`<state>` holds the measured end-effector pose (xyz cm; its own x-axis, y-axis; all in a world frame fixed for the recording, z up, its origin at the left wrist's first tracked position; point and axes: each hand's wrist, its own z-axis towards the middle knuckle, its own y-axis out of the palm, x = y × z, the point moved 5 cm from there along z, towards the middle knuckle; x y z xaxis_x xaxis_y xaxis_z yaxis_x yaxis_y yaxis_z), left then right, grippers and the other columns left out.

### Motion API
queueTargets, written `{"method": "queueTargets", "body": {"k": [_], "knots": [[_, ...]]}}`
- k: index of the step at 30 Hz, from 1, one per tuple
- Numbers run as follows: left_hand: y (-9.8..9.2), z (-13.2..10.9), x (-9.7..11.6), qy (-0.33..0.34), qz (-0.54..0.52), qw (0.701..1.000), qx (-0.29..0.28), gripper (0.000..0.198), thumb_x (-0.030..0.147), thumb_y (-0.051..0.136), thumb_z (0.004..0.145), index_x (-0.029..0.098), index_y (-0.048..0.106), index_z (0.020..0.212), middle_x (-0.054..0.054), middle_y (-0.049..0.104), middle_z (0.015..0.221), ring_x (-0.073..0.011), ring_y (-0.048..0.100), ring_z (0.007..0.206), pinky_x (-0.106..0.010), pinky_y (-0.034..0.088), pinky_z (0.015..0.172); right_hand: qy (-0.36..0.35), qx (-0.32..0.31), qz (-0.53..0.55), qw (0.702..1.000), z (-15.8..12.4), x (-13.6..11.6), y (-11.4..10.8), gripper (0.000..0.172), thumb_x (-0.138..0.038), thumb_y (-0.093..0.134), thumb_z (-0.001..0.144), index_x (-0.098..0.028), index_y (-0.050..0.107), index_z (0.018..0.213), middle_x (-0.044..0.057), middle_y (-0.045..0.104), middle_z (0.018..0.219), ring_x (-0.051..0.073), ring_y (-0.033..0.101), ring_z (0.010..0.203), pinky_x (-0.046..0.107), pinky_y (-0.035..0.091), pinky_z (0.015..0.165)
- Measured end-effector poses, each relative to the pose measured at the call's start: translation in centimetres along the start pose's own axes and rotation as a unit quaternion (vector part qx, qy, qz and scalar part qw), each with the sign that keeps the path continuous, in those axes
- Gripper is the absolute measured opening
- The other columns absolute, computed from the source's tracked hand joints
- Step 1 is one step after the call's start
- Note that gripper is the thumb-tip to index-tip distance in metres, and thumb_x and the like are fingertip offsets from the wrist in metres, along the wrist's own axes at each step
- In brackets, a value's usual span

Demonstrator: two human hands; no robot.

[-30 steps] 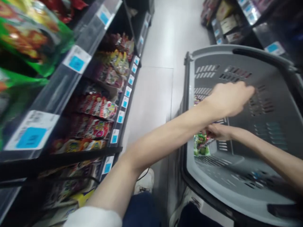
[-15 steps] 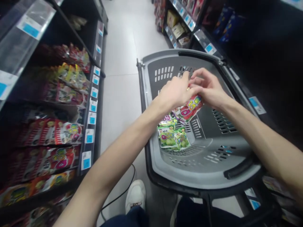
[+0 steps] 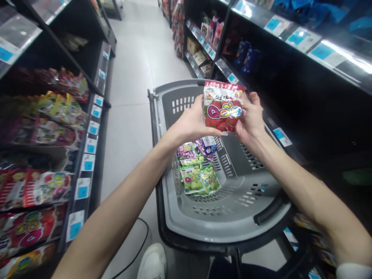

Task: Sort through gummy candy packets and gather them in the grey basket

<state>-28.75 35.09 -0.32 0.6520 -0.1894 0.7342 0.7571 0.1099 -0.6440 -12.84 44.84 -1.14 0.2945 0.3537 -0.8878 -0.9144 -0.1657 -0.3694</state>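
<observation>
A red candy packet (image 3: 222, 106) with a strawberry picture is held upright above a grey shopping basket (image 3: 229, 221). My left hand (image 3: 192, 123) grips its left edge and my right hand (image 3: 250, 118) grips its right edge, fingers closed on it. Below, on the basket's floor, lie green packets (image 3: 199, 179) and purple packets (image 3: 195, 148).
Shelves of bright snack packets (image 3: 43, 186) with blue price tags (image 3: 83, 192) run along the left. Darker shelves with more goods (image 3: 209, 35) line the right. A pale tiled aisle (image 3: 136, 69) stretches ahead. My white shoe (image 3: 152, 263) shows at the bottom.
Both hands came together in the basket, took the red packet and lifted it upright above the basket. The view swung right, away from the left shelves.
</observation>
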Motion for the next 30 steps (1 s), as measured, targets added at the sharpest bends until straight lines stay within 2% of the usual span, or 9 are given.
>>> {"method": "queueTargets", "body": {"k": [4, 7, 9, 12, 14, 17, 22, 27, 30], "knots": [[-0.1, -0.1, 0.0, 0.025, -0.030, 0.999, -0.013, 0.089, 0.022, 0.081, 0.064, 0.015, 0.041, 0.143, -0.013, 0.058, 0.135, -0.0388, 0.054, 0.130, -0.055, 0.046, 0.111, -0.010, 0.005, 0.121, 0.993, -0.5, -0.6, 0.1, 0.066, -0.081, 0.045, 0.087, -0.029, 0.053, 0.127, 0.006, 0.059, 0.135, 0.026, 0.055, 0.131, 0.045, 0.057, 0.094], [-0.3, -0.1, 0.0, 0.044, -0.041, 0.998, 0.001, 0.085, 0.019, 0.077, 0.064, 0.015, 0.043, 0.141, -0.013, 0.058, 0.134, -0.0413, 0.052, 0.131, -0.057, 0.044, 0.111, -0.015, 0.005, 0.195, 0.981, -1.2, -2.3, 0.4, 0.073, -0.089, 0.039, 0.083, -0.027, 0.065, 0.110, 0.001, 0.069, 0.120, 0.027, 0.058, 0.128, 0.049, 0.054, 0.099], [-0.3, -0.1, -0.1, 0.044, -0.045, 0.998, 0.011, 0.082, 0.018, 0.076, 0.065, 0.014, 0.043, 0.140, -0.014, 0.059, 0.131, -0.0417, 0.053, 0.130, -0.057, 0.045, 0.110, -0.004, -0.004, 0.224, 0.974, -1.7, -3.1, 0.9, 0.071, -0.090, 0.049, 0.077, -0.026, 0.068, 0.103, 0.001, 0.072, 0.111, 0.027, 0.061, 0.124, 0.049, 0.054, 0.099], [0.0, -0.1, -0.4, 0.041, -0.039, 0.998, 0.018, 0.083, 0.016, 0.075, 0.064, 0.015, 0.042, 0.140, -0.013, 0.062, 0.125, -0.0408, 0.056, 0.126, -0.056, 0.047, 0.107, 0.028, -0.027, 0.269, 0.962, -2.3, -3.2, 1.9, 0.062, -0.074, 0.079, 0.065, -0.021, 0.069, 0.096, 0.004, 0.074, 0.100, 0.027, 0.066, 0.115, 0.047, 0.057, 0.098], [0.2, -0.1, -0.6, 0.053, -0.029, 0.998, 0.016, 0.085, 0.016, 0.076, 0.064, 0.016, 0.041, 0.141, -0.013, 0.064, 0.122, -0.0399, 0.057, 0.124, -0.055, 0.048, 0.105, 0.046, -0.029, 0.301, 0.952, -2.5, -2.9, 2.4, 0.057, -0.063, 0.087, 0.060, -0.019, 0.069, 0.092, 0.005, 0.074, 0.094, 0.026, 0.068, 0.109, 0.045, 0.059, 0.096], [0.5, -0.2, -0.7, 0.072, -0.005, 0.997, 0.004, 0.085, 0.018, 0.078, 0.064, 0.016, 0.042, 0.141, -0.013, 0.066, 0.119, -0.0383, 0.059, 0.121, -0.052, 0.050, 0.102, 0.059, -0.008, 0.323, 0.945, -2.7, -2.3, 2.7, 0.052, -0.057, 0.089, 0.061, -0.019, 0.068, 0.090, 0.004, 0.073, 0.090, 0.025, 0.070, 0.105, 0.044, 0.060, 0.094], [0.7, -0.3, -1.3, 0.070, 0.040, 0.997, -0.018, 0.079, 0.020, 0.074, 0.069, 0.014, 0.042, 0.141, -0.015, 0.066, 0.121, -0.0357, 0.063, 0.113, -0.049, 0.053, 0.095, 0.082, 0.011, 0.324, 0.942, -2.9, -1.8, 2.8, 0.051, -0.054, 0.088, 0.063, -0.019, 0.069, 0.094, 0.004, 0.073, 0.090, 0.024, 0.070, 0.103, 0.043, 0.060, 0.093], [0.7, -0.3, -1.3, 0.097, 0.032, 0.995, -0.021, 0.079, 0.019, 0.073, 0.069, 0.015, 0.043, 0.141, -0.014, 0.066, 0.121, -0.0347, 0.064, 0.110, -0.046, 0.053, 0.091, 0.101, 0.010, 0.328, 0.939, -2.7, -1.5, 3.0, 0.053, -0.060, 0.083, 0.068, -0.018, 0.070, 0.097, 0.005, 0.074, 0.090, 0.024, 0.071, 0.101, 0.043, 0.061, 0.092], [0.7, -0.3, -1.2, 0.080, 0.023, 0.996, -0.034, 0.080, 0.018, 0.073, 0.067, 0.014, 0.044, 0.142, -0.014, 0.065, 0.123, -0.0352, 0.064, 0.111, -0.046, 0.053, 0.091, 0.098, 0.015, 0.333, 0.938, -2.6, -1.3, 2.9, 0.056, -0.065, 0.079, 0.070, -0.017, 0.070, 0.098, 0.005, 0.074, 0.090, 0.023, 0.071, 0.100, 0.043, 0.061, 0.092]]}}
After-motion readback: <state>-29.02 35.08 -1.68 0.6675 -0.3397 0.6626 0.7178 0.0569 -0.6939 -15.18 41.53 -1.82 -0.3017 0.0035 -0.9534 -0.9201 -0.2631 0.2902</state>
